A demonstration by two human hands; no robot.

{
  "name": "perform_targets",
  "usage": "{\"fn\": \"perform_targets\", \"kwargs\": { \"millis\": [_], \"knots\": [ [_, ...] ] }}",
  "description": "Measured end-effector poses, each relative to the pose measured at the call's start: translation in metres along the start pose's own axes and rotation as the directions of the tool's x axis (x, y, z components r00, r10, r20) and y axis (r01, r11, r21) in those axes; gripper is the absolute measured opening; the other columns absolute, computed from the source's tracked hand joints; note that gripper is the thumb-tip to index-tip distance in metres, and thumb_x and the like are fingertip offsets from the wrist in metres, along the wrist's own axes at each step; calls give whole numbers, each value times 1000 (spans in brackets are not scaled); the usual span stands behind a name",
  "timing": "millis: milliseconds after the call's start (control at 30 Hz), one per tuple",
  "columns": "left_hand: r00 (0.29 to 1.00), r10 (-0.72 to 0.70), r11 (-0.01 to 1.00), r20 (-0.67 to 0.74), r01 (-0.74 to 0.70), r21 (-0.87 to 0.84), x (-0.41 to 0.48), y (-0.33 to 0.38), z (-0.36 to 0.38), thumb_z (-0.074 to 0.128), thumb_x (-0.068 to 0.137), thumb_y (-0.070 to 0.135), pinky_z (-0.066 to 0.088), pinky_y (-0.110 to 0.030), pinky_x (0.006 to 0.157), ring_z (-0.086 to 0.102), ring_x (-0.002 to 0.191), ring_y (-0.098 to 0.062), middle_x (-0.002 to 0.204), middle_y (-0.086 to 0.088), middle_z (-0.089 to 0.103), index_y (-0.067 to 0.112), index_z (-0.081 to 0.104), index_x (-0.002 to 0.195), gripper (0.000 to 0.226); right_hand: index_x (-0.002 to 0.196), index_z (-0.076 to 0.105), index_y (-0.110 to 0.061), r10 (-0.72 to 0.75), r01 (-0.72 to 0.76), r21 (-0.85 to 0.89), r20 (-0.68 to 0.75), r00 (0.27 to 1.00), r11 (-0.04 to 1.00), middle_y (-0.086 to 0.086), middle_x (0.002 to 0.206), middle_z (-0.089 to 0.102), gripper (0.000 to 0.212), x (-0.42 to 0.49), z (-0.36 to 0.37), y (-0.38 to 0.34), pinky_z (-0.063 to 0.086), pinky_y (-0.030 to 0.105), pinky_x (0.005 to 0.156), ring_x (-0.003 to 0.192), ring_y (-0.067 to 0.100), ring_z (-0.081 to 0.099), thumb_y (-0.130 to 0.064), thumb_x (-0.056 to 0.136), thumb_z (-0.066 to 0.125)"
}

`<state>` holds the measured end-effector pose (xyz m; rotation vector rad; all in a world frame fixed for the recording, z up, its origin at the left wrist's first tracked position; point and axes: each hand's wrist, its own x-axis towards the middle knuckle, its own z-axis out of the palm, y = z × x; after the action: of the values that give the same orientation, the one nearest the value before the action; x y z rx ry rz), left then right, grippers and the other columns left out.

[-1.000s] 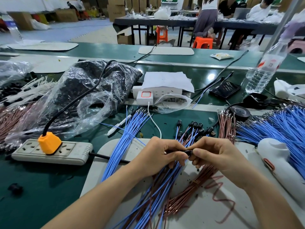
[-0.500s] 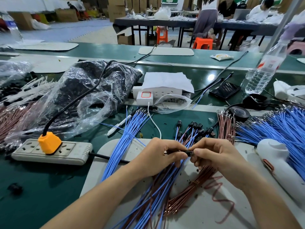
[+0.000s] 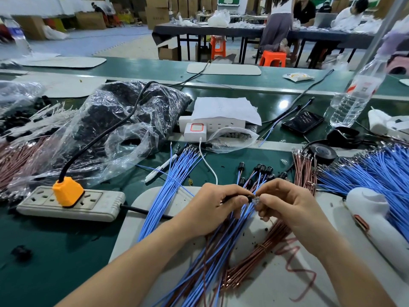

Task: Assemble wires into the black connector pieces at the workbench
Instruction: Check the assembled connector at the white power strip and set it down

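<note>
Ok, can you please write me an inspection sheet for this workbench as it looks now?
Surface: green bench top, pale grey mat on it.
Job's things: loose blue wires, copper-brown wires, wired black connector pieces.
Clutter: clear plastic bag of black parts, clear water bottle, black phone, black tape roll.
Hands: left hand pinches a black connector piece; right hand pinches a small shiny part beside it.
Cables: orange plug in a grey power strip; white charger cable.
Surroundings: people at a dark table, orange stools.

Bare forearms (image 3: 141, 260), bare left hand (image 3: 218, 203), bare right hand (image 3: 287, 201), nails seemingly short
</note>
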<state>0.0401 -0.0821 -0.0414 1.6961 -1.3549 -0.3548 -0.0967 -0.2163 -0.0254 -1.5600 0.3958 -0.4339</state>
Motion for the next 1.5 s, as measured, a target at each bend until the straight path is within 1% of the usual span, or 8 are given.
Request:
{"fn": "perform_targets", "kwargs": {
  "millis": [267, 400, 600, 733, 833, 1000, 1133, 1500],
  "knots": [
    [1000, -15, 999, 10, 15, -32, 0, -1, 1, 55, 96, 15, 45, -21, 67, 58, 64, -8, 70, -3, 69, 11, 68, 109, 19, 75, 70, -13, -61, 62, 29, -46, 997, 998, 15, 70, 69, 23, 0, -1, 1, 54, 24, 57, 60, 20, 64, 5, 86, 60],
    [1000, -22, 999, 8, 22, -38, 0, 0, 1, 55, 96, 17, 47, -27, 70, 62, 66, -15, 71, -3, 70, 12, 69, 109, 19, 80, 67, -6, -68, 68, 9, -20, 998, 998, 13, 69, 69, 14, 0, 2, 3, 53, 24, 57, 60, 20, 65, 6, 85, 61],
    [1000, -19, 1000, 12, 19, -22, -1, -1, 2, 56, 95, 16, 47, -23, 66, 57, 60, -7, 66, 4, 67, 13, 70, 106, 18, 80, 65, -4, -78, 81, -111, 28, 997, 991, 8, 63, 67, 10, -1, 2, 0, 50, 21, 54, 55, 14, 61, 6, 83, 65],
    [1000, -17, 999, 21, 18, -27, -1, 1, 1, 56, 95, 16, 43, -15, 62, 53, 57, 2, 65, 5, 66, 12, 70, 106, 18, 81, 65, -1, -23, 25, -53, 36, 999, 998, 11, 64, 67, 8, 0, 1, 0, 52, 23, 56, 57, 16, 62, 7, 82, 64],
    [1000, -15, 999, 21, 16, -29, -1, 1, 1, 57, 94, 16, 48, -23, 66, 59, 61, -6, 69, 0, 69, 12, 71, 105, 17, 81, 66, 1, 21, -20, -14, 45, 999, 1000, 12, 65, 68, 6, -1, 1, 1, 53, 23, 56, 57, 18, 62, 6, 82, 64],
    [999, -8, 999, 52, 10, -51, -2, 1, 0, 61, 92, 15, 44, -14, 69, 60, 66, -2, 72, 4, 69, 10, 71, 105, 17, 82, 61, 8, 85, -88, 61, 57, 995, 994, 17, 66, 67, 7, -1, 2, 0, 51, 22, 52, 55, 18, 62, 2, 79, 64],
    [997, -58, 992, 45, 62, -113, -2, 1, 0, 62, 91, 13, 44, -15, 62, 58, 60, -16, 70, 1, 70, 10, 71, 103, 15, 84, 60, 11, 60, -62, 16, 89, 994, 998, 16, 67, 69, 3, -2, 1, -1, 54, 22, 57, 59, 18, 65, 9, 82, 61],
    [985, -144, 923, 97, 169, -347, -2, 6, 2, 67, 85, 4, 45, -14, 54, 54, 49, -2, 60, 4, 66, 22, 65, 76, 20, 73, 63, 7, 98, -106, 105, 77, 992, 989, 23, 67, 68, 14, -3, 3, 1, 56, 25, 55, 58, 23, 67, -3, 66, 69]
  ]
}}
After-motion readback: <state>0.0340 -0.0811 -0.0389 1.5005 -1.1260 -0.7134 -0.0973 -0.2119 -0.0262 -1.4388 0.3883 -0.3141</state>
